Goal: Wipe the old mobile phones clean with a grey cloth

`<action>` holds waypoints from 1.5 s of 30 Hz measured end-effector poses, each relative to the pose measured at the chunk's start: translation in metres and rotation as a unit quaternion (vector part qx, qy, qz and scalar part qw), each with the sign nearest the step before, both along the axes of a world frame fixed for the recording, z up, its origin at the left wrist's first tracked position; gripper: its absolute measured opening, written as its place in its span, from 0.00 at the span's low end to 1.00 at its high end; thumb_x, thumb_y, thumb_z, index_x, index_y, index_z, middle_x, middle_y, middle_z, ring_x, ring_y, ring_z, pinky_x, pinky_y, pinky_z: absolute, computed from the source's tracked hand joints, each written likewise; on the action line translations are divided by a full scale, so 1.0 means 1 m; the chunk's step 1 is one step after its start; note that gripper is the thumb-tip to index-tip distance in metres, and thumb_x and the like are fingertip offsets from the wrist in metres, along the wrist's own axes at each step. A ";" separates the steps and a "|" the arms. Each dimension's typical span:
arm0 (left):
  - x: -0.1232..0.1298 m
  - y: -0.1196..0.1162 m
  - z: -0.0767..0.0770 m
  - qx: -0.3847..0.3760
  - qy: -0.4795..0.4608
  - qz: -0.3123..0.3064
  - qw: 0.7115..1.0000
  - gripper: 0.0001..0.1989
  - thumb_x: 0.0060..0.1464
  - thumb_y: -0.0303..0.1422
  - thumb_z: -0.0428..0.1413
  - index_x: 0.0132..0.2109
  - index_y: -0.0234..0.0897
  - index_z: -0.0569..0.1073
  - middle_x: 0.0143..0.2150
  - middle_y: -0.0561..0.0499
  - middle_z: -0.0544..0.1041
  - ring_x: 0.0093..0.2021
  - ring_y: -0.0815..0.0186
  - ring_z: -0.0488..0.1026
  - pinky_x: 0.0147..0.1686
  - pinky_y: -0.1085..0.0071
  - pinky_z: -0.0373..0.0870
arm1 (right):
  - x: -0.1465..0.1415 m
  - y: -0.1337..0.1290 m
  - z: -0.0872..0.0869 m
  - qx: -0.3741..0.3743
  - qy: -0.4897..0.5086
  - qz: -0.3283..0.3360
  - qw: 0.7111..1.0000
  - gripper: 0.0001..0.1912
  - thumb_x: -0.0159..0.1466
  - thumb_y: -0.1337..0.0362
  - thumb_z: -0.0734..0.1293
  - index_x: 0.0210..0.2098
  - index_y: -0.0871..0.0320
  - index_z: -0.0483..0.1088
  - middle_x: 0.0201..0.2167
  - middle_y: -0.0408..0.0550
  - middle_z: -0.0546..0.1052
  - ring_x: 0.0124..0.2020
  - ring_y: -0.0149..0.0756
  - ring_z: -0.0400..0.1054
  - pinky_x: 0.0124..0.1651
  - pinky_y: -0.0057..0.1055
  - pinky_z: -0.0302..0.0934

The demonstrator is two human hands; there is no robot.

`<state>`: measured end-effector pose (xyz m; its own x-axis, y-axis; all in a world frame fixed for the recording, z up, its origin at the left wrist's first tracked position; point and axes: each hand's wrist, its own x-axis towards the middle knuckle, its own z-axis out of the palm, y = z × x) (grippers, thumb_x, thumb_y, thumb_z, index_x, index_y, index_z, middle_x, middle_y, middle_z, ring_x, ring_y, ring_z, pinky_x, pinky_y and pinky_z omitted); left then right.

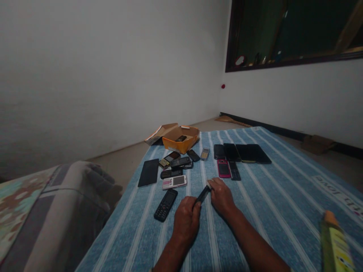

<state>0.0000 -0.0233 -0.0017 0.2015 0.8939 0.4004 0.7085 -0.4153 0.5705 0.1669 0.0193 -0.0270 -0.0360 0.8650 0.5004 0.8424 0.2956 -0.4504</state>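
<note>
A dark mobile phone (202, 194) is held edge-on over the blue striped cloth. My left hand (185, 217) is closed round its near end, with the thumb along the side. At the far end, the closed fingers of my right hand (221, 194) grip the phone; a small pale patch by the fingertips is too unclear to name. Left of my hands lies a black keypad phone (166, 205), and beyond it a white and pink phone (174, 182). Ahead on the right are a pink phone (224, 168) and a slim dark keypad phone (234, 171).
An open orange box (180, 145) with a phone inside stands at the back. Several phones lie before it, beside a black flat slab (148, 172). Dark tablet-like devices (253, 153) lie back right. A yellowish bottle (337, 243) is near right; a blanketed surface (65, 211) adjoins left.
</note>
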 end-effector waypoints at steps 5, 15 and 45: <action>-0.001 0.000 0.003 -0.015 -0.012 0.001 1.000 0.13 0.60 0.34 0.46 0.35 0.38 0.74 0.32 0.45 0.77 0.34 0.59 0.76 0.35 0.63 0.72 | 0.005 0.000 0.001 -0.009 -0.042 -0.024 0.999 0.20 0.57 0.81 0.58 0.38 0.57 0.76 0.34 0.51 0.75 0.39 0.40 0.68 0.44 0.31 0.62; -0.002 0.001 0.002 -0.019 -0.021 0.002 1.000 0.13 0.60 0.35 0.47 0.36 0.37 0.74 0.33 0.45 0.78 0.35 0.58 0.77 0.35 0.64 0.73 | 0.008 -0.001 -0.006 0.019 0.004 -0.025 0.999 0.23 0.53 0.82 0.58 0.38 0.56 0.76 0.36 0.50 0.76 0.41 0.39 0.69 0.44 0.30 0.63; -0.003 0.001 0.004 -0.072 -0.015 0.000 0.997 0.13 0.55 0.35 0.48 0.39 0.35 0.74 0.36 0.43 0.77 0.39 0.55 0.75 0.41 0.59 0.71 | 0.004 -0.007 0.001 -0.061 -0.014 -0.013 0.998 0.23 0.55 0.81 0.56 0.43 0.59 0.75 0.39 0.51 0.74 0.43 0.39 0.64 0.48 0.29 0.56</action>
<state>-0.0033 -0.0224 0.0026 0.1926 0.9426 0.2727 0.6905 -0.3277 0.6449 0.1707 0.0122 -0.0256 -0.0256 0.9202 0.3907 0.8618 0.2183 -0.4578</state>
